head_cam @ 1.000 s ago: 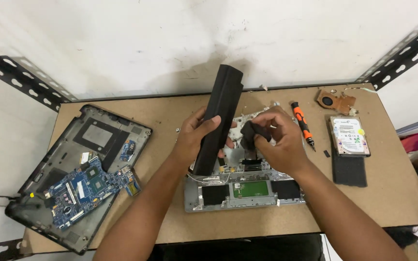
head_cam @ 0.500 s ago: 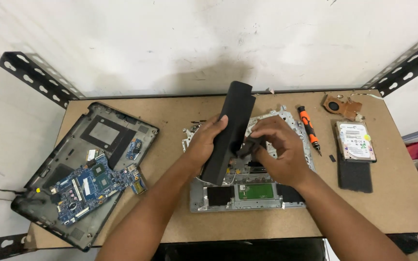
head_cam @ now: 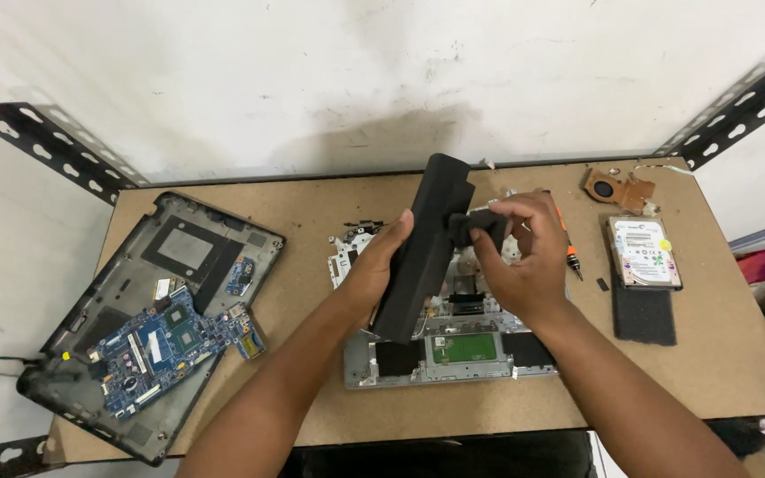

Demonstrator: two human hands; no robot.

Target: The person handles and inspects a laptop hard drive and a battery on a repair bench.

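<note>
The long black battery pack (head_cam: 422, 248) is now sitting lower and closer over the open laptop chassis (head_cam: 453, 350) than a moment ago. Left hand (head_cam: 378, 265) is clamping its edge, fingers curled tight; right hand (head_cam: 520, 257) is pinching a small dark cloth (head_cam: 480, 226) against it. An orange screwdriver (head_cam: 568, 252) is lying just beside the right hand.

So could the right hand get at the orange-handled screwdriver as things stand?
Probably yes, once freed: the right hand now pinches a small black piece against the long black battery bar. The orange-handled screwdriver lies just beside it on bare board, nothing between.
</note>
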